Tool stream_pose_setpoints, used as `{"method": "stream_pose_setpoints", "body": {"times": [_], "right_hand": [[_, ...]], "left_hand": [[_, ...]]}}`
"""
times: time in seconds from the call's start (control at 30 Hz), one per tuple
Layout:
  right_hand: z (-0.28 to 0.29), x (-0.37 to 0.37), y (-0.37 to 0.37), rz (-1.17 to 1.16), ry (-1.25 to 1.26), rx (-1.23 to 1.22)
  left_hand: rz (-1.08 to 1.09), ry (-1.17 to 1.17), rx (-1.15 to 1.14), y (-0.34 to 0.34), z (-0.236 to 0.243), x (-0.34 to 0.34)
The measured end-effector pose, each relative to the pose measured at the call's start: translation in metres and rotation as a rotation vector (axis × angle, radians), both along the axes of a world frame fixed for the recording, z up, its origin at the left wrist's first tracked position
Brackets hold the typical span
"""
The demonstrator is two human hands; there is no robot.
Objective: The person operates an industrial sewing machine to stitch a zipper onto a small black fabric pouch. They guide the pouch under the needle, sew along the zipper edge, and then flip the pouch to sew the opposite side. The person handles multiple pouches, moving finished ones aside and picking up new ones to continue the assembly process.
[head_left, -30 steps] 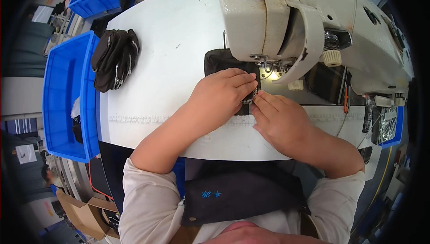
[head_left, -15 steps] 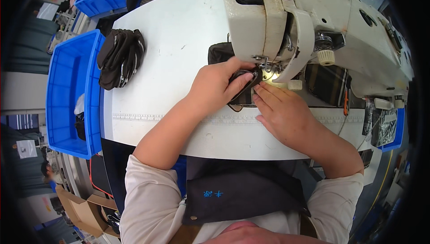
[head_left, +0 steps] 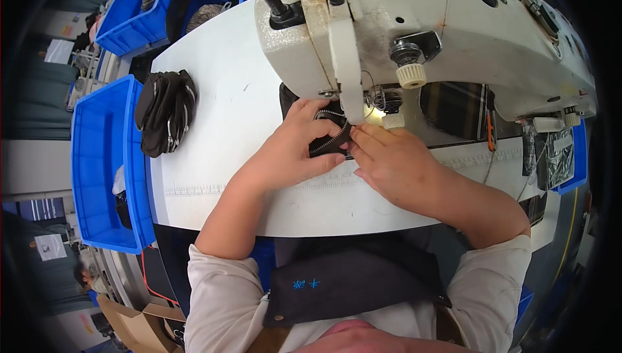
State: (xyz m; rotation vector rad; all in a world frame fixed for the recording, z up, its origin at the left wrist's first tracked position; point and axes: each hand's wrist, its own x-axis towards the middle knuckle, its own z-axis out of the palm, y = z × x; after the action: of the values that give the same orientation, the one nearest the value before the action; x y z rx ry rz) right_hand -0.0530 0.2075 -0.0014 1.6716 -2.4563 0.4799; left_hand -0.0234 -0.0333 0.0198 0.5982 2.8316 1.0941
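A dark brown fabric pouch (head_left: 328, 138) with a metal zipper curving along its opening lies under the sewing machine's head. My left hand (head_left: 285, 149) grips it from the left, with bent fingers at the zipper and the thumb along the near side. At the pouch's right edge, my right hand (head_left: 395, 165) lies with its fingers stretched side by side, fingertips touching the zipper's end and thumb apart. The needle area of the white sewing machine (head_left: 376, 35) is lit just beyond my right fingertips. The machine's head hides the far part of the pouch.
A stack of dark zippered pouches (head_left: 166, 113) sits at the table's left. Beside it stands a blue bin (head_left: 107, 165); another blue bin (head_left: 129, 22) is farther back. Striped dark fabric (head_left: 453, 110) and an orange-handled tool (head_left: 491, 123) lie under the machine arm.
The view has shifted, with the machine appearing farther left. My left thumb has come off the zipper toward the near side, and its fingers have bent at the opening. My right hand stays at the pouch's edge.
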Motion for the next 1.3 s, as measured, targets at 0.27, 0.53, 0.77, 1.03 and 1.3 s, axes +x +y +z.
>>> {"method": "stream_pose_setpoints", "body": {"times": [0.27,0.53,0.77,1.03,1.3], "right_hand": [[-0.003,0.004,-0.003,-0.012,0.058,-0.020],[0.000,0.005,-0.003,0.012,0.081,0.019],[0.000,0.008,-0.002,0.035,0.139,0.008],[0.004,0.009,-0.002,0.042,0.113,0.055],[0.009,0.008,-0.003,0.062,0.082,0.032]], "left_hand": [[0.184,0.462,-0.327,0.022,-0.010,-0.001],[0.086,0.671,-0.331,0.024,-0.012,-0.006],[-0.023,0.614,-0.258,0.022,-0.020,-0.004],[-0.078,0.494,-0.302,0.024,-0.006,0.004],[-0.060,0.528,-0.323,0.021,-0.010,0.005]]}}
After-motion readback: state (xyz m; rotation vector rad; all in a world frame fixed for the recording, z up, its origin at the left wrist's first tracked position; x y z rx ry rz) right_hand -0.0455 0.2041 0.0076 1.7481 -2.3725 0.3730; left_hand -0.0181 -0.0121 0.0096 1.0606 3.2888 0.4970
